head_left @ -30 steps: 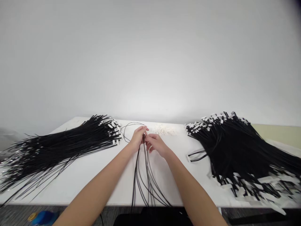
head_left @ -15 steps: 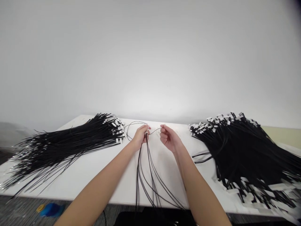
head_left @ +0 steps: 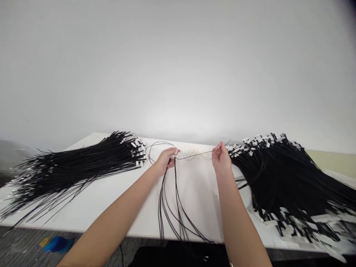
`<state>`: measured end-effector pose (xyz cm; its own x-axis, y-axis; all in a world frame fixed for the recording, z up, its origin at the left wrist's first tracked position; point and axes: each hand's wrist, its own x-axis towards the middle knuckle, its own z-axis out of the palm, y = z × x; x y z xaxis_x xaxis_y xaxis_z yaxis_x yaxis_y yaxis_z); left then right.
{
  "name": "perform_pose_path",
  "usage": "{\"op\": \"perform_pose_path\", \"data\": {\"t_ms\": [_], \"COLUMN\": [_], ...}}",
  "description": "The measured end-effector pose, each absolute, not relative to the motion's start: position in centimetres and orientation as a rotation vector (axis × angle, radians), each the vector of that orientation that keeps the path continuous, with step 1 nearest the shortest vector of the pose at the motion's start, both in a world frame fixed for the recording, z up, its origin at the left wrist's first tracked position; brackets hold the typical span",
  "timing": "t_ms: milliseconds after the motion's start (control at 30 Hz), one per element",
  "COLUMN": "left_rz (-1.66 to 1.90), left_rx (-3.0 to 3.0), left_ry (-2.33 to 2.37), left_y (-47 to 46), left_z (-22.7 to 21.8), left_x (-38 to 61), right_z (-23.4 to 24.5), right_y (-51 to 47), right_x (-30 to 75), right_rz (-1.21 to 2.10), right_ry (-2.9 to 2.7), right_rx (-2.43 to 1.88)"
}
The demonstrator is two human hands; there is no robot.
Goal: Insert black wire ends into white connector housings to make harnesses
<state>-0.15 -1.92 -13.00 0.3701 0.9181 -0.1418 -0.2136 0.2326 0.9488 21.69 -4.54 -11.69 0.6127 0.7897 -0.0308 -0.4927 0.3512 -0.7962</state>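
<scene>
My left hand [head_left: 166, 159] is closed on a bunch of thin black cables [head_left: 164, 207] near a small white piece [head_left: 176, 151] at its fingertips. The cables hang from it over the table's front edge, and thin loops curve out behind the hand. To the right, my right hand [head_left: 221, 155] pinches one thin black cable [head_left: 196, 155], which runs almost straight between the two hands. A short free end sticks up past the right fingers. Whether the white piece is a connector or a tag, I cannot tell.
On the white table [head_left: 111, 200], a pile of black cables [head_left: 83, 163] with white ends lies left. A larger black cable pile [head_left: 289, 178] with white tags lies right. Small whitish pieces [head_left: 194, 152] sit between my hands. A blue object [head_left: 58, 244] is on the floor.
My right hand has moved right, away from the left one, drawing the thin cable out longer and straighter. The left hand stays nearly in place.
</scene>
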Motion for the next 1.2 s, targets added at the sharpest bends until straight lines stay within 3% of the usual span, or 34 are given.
{"op": "perform_pose_path", "data": {"t_ms": [467, 1200], "left_rz": [0.955, 0.937], "left_rx": [1.069, 1.062], "left_ry": [0.785, 0.754], "left_y": [-2.3, -2.5], "left_z": [-12.1, -11.8], "left_x": [-0.3, -0.2], "right_z": [-11.7, -12.5], "right_y": [-6.1, -5.8], "right_x": [17.1, 17.8], "right_rz": [0.915, 0.720], "right_ry": [-1.084, -1.281], "right_rx": [-1.206, -1.246]}}
